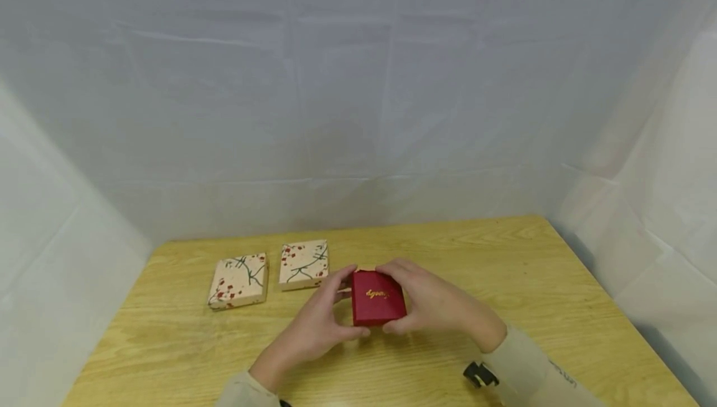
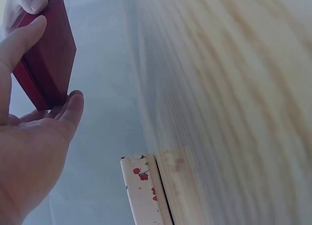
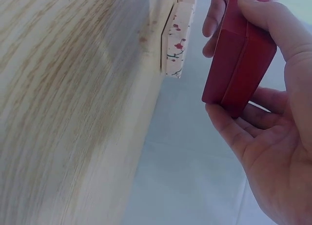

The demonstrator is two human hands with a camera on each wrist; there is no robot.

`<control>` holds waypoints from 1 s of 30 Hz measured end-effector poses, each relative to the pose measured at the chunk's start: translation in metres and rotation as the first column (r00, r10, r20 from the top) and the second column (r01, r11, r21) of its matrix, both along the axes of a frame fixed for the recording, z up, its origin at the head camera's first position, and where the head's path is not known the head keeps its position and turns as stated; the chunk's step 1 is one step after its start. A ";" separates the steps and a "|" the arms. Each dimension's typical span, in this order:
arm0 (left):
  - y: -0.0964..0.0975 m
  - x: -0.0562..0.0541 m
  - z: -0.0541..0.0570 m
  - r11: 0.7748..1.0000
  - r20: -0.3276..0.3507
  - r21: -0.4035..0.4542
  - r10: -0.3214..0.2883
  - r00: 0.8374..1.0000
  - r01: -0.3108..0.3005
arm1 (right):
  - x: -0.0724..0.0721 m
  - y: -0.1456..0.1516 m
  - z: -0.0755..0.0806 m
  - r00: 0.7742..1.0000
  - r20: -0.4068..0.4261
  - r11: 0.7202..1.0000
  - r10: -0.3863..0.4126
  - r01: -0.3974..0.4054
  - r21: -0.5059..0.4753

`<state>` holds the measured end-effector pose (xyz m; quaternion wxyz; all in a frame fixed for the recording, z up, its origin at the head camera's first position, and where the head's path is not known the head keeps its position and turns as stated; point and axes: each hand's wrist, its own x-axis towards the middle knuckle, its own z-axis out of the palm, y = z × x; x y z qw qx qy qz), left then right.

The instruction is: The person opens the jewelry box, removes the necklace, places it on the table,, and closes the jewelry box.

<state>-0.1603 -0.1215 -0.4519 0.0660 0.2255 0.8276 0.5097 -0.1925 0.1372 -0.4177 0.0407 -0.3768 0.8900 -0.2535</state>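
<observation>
A small dark-red box (image 1: 378, 298) with gold lettering on its top is held between both hands above the table. My left hand (image 1: 316, 326) grips its left side, thumb at the near edge and fingers at the far edge. On the other side my right hand (image 1: 437, 300) grips it the same way. A seam between lid and base runs along the red box (image 3: 241, 59) in the right wrist view, and the lid looks closed. In the left wrist view, fingertips of the left hand (image 2: 36, 142) reach under the red box (image 2: 53, 49).
Two flat cream boxes with a red blossom and dark branch pattern lie on the wooden table (image 1: 482, 251): one box (image 1: 239, 280) at the left, another box (image 1: 304, 264) just right of it, near the left hand. White sheeting (image 1: 347, 96) hangs behind and at both sides.
</observation>
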 end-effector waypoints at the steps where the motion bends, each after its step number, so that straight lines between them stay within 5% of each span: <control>1: 0.000 0.000 0.000 1.000 -0.007 -0.005 0.000 1.000 0.000 | 0.000 0.000 0.000 1.000 0.002 1.000 0.002 -0.002 0.000; 30: 0.000 0.002 -0.001 0.999 -0.007 -0.053 0.007 1.000 -0.008 | 0.001 -0.004 -0.002 1.000 0.005 1.000 0.024 -0.024 0.011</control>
